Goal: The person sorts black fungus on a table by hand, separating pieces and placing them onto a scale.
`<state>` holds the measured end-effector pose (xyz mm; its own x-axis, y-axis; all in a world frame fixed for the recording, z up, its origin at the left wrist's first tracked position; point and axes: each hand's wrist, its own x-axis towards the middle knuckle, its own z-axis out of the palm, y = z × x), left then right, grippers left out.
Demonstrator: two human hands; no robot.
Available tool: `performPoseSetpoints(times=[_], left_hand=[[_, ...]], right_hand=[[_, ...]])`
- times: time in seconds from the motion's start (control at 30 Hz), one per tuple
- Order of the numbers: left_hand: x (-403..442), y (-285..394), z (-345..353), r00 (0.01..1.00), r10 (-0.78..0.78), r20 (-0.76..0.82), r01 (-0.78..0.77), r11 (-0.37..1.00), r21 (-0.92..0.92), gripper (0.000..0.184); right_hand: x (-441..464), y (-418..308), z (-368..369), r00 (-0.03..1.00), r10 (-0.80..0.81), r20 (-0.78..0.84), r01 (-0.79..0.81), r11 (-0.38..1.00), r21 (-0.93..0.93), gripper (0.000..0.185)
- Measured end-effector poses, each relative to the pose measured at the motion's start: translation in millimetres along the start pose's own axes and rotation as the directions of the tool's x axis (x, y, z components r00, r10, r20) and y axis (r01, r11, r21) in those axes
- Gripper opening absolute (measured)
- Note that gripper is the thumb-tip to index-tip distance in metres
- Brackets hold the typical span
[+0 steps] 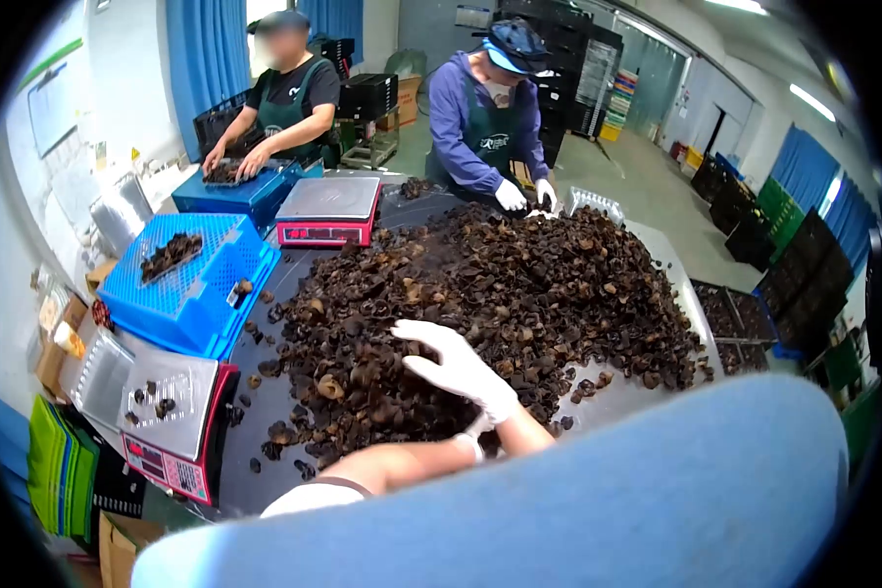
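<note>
A wide heap of dark brown, curled wood ear mushrooms (pixel 500 284) covers much of the table. My right hand (pixel 456 365), in a white glove, is over the near side of the heap. Its fingers are apart and nothing shows in them. From the left, my bare left forearm crosses under the right wrist. Only the white cuff and a bit of the glove of my left hand (pixel 475 441) show; its fingers are hidden. A red-edged scale (pixel 181 461) at the near left bears a clear plastic tray (pixel 171 377) with a few mushroom pieces.
An upturned blue basket (pixel 191 304) carries a filled tray. Another red scale (pixel 328 201) stands at the back. Two co-workers in aprons handle mushrooms across the table: one gloved (pixel 490 127), one at a blue scale (pixel 235 196). A blurred pale-blue surface (pixel 559 510) covers the bottom.
</note>
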<state>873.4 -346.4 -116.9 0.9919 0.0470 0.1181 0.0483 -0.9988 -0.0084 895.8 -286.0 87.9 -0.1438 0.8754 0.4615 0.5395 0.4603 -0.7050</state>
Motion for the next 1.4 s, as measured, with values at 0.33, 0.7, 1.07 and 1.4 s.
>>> performPoseSetpoints(times=[0.33,0.7,1.07,1.4], left_hand=[[-115,-193,-134,0.817,-0.506,-0.275,0.529,0.848,0.012,0.030],[-305,-219,-113,0.668,-0.736,-0.110,0.611,0.627,-0.483,0.086],[-459,-98,-46,0.542,-0.833,0.114,0.792,0.460,-0.402,0.107],[-457,-91,-37,0.521,-0.853,-0.044,0.785,0.498,-0.368,0.089]], right_hand=[[-219,38,-5,0.603,0.700,-0.383,-0.495,0.705,0.509,0.026],[-276,23,186,0.583,0.451,-0.676,-0.796,0.483,-0.364,0.061],[-103,90,289,0.522,0.577,-0.628,-0.735,0.678,0.011,0.096],[24,71,306,0.602,0.760,-0.244,-0.776,0.485,-0.404,0.083]])
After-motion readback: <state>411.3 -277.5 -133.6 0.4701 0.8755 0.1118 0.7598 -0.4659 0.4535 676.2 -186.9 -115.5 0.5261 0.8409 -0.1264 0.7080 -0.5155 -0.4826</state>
